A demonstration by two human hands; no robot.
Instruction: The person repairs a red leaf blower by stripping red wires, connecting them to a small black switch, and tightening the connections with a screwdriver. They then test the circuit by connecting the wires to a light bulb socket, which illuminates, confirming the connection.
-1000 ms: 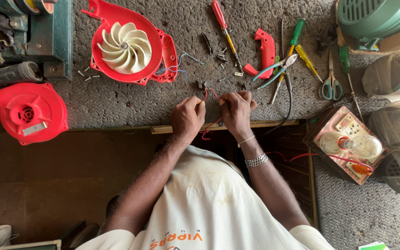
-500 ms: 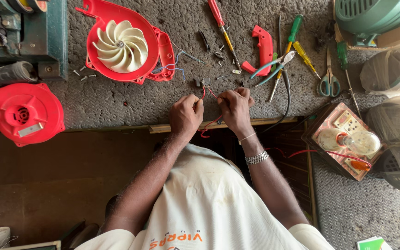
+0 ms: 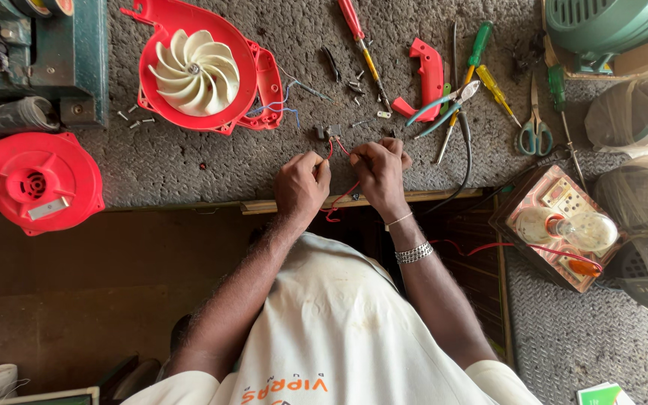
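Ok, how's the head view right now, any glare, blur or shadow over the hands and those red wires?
Head view: soft, even light, no glare on the bench; left hand and right hand sharp, no motion blur; the red wires are thin but legible; the space under the bench is in dark shadow; edges bow slightly from the wide lens.

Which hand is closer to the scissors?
The right hand. It sits left of the scissors, with pliers between them. The left hand is farther away, beyond the right hand.

Red blower housing [image 3: 189, 67] with cream fan, red wires [image 3: 337, 196], green-handled screwdriver [image 3: 478, 45], grey speckled mat [image 3: 189, 165]
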